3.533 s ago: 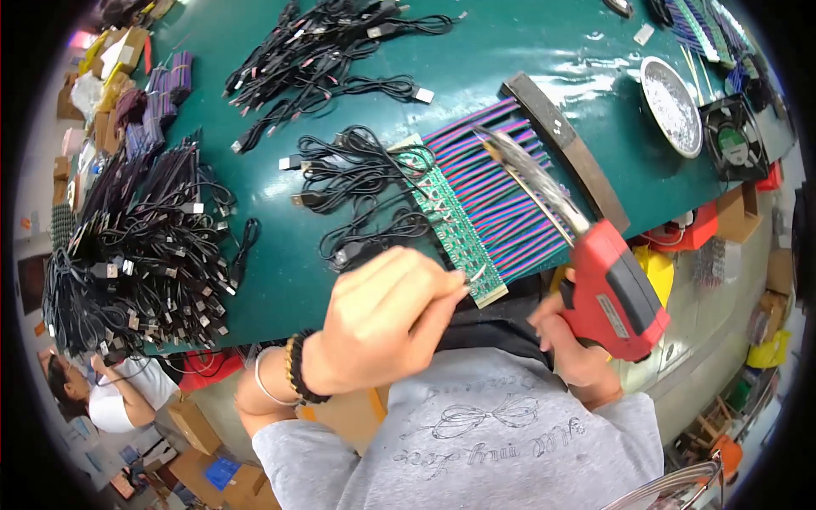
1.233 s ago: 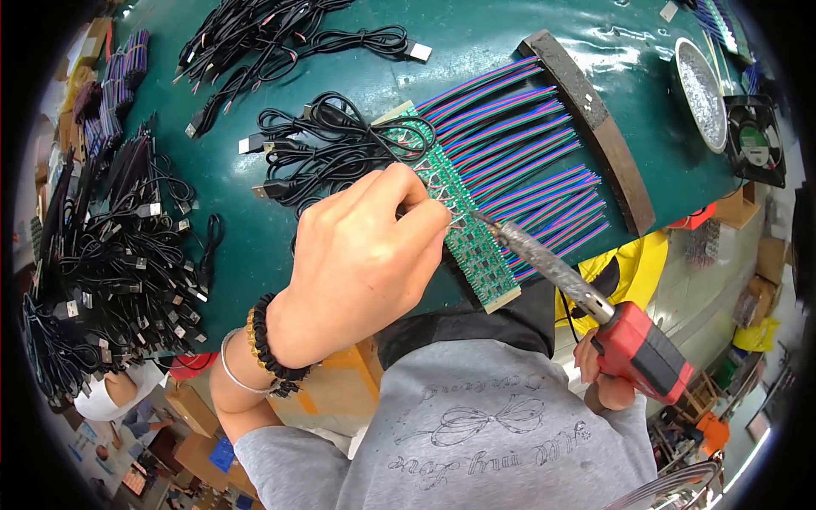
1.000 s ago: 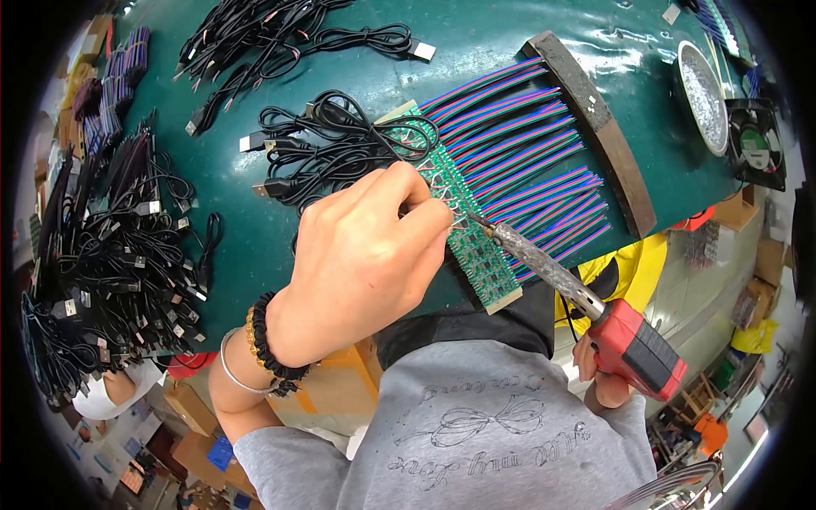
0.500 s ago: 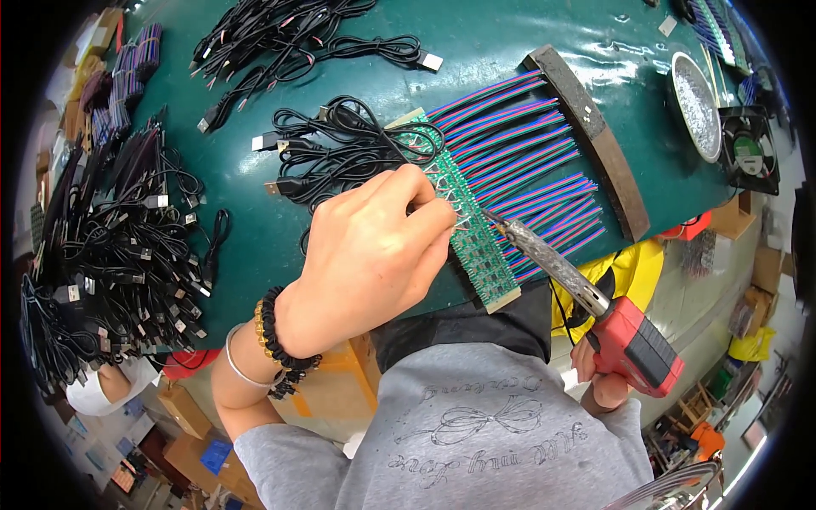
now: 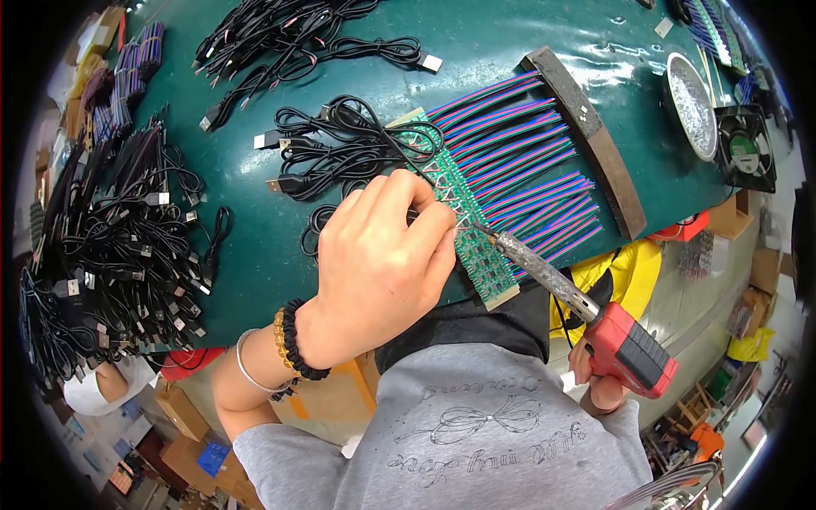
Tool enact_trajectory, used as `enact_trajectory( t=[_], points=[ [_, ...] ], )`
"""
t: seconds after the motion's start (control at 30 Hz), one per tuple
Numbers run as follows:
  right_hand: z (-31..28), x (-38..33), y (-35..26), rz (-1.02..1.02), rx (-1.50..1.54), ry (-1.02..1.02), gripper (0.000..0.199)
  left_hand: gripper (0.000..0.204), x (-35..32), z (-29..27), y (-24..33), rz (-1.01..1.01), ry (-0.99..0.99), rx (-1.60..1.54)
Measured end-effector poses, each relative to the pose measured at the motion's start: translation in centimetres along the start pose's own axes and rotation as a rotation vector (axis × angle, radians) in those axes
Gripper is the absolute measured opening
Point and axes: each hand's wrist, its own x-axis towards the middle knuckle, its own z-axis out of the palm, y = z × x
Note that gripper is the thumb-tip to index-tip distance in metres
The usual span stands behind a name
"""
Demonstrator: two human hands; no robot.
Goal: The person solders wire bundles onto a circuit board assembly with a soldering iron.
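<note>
Right hand (image 5: 605,391) grips my red plastic soldering gun (image 5: 633,348), tip at the slim green circuit board (image 5: 486,265) near the glossy desk (image 5: 259,255) edge. My left hand (image 5: 382,255) pinches closed there, contents hidden; open room lies leftward.

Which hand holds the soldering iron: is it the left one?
No, the right hand grips the soldering iron by its red handle, while the left hand is at the green board.

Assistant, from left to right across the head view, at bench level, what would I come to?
Large heap of black cables, left hand, red-handled soldering iron, round metal bowl, small black fan.
</note>
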Motion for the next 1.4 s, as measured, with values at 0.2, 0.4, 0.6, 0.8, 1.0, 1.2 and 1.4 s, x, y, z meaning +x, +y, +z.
enact_trajectory(
  t=[0.2,0.4,0.6,0.8,1.0,1.2,1.4],
  points=[
    [-0.7,-1.0,0.3,0.015,-0.192,0.006,0.021,0.016,-0.5,0.2,0.3,-0.002,0.015,0.034],
    [-0.3,-0.2,0.8,-0.204,-0.075,-0.052,0.020,0.018,-0.5,0.3,0.6,0.015,0.021,0.080],
    [1.2,1.8,-1.0,0.042,-0.061,0.057,0.012,0.018,-0.6,0.3,0.2,0.032,0.045,0.087],
    [3.2,2.9,-1.5,0.134,-0.135,0.139,0.085,0.015,-0.9,-0.2,0.3,0.041,0.046,0.096],
    [2.4,2.7,-0.4,0.096,-0.048,0.239,0.092,0.011,1.0,-3.4,-1.2,0.157,0.209,0.281],
    [1.9,3.1,0.0,0.034,0.001,0.203,0.087,0.014,2.8,-6.0,-12.6,-0.206,0.307,0.619],
    [2.5,3.1,-0.4,0.016,0.012,0.207,0.082,0.010,3.0,-7.4,-13.6,-0.132,0.263,0.533]
  ],
)
